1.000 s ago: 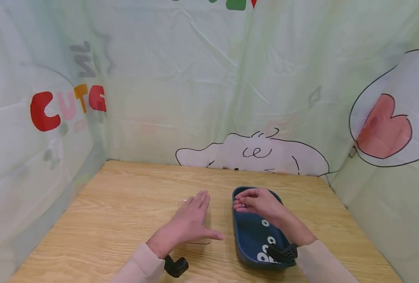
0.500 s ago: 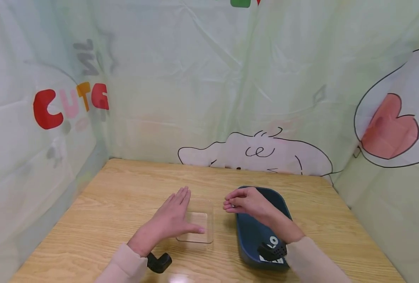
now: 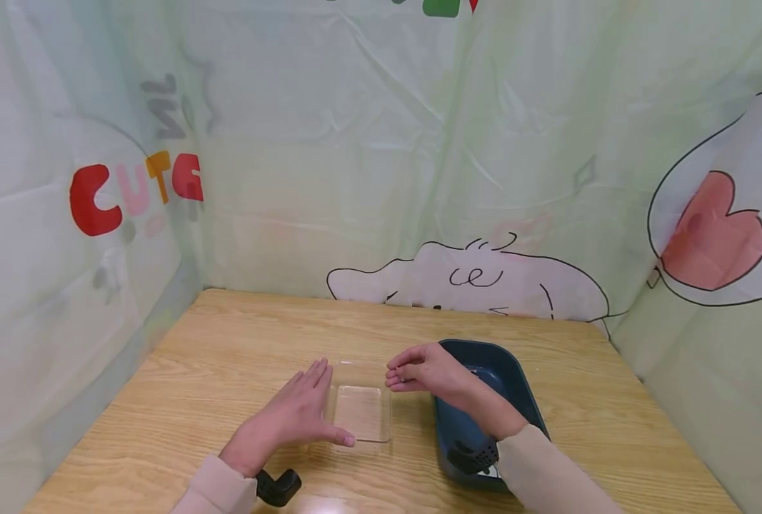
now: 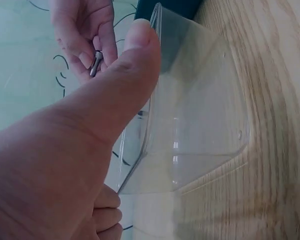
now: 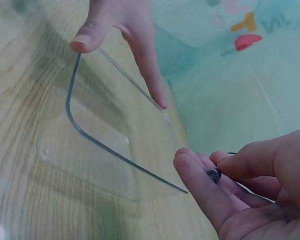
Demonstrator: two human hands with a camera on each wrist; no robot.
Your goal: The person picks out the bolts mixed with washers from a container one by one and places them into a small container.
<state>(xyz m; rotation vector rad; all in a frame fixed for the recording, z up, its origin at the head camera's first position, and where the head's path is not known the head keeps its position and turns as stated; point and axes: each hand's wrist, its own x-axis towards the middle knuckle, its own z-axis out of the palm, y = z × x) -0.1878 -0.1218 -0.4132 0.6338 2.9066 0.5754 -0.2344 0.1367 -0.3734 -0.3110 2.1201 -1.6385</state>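
A small metal bolt [image 4: 96, 64] is pinched between the thumb and fingers of my right hand [image 3: 433, 375]. In the right wrist view one round end of the bolt [image 5: 213, 174] shows between the fingers. That hand hovers at the right rim of a clear plastic box [image 3: 360, 414], which stands on the table with its top uncovered. My left hand [image 3: 293, 410] lies along the box's left side, fingers straight. Its thumb [image 5: 87, 41] is at the near corner of the rim in the right wrist view. Nothing shows inside the box.
A dark blue tray [image 3: 443, 428] stands right of the box, partly under my right forearm. White printed shapes [image 3: 491, 471] show in its near end. The wooden table [image 3: 252, 335] is bordered by a pale printed curtain [image 3: 316, 178] behind and at both sides.
My right hand has moved left with the bolt, from over the blue tray to the box's right rim. My left hand has shifted left, from above the box to its left side.
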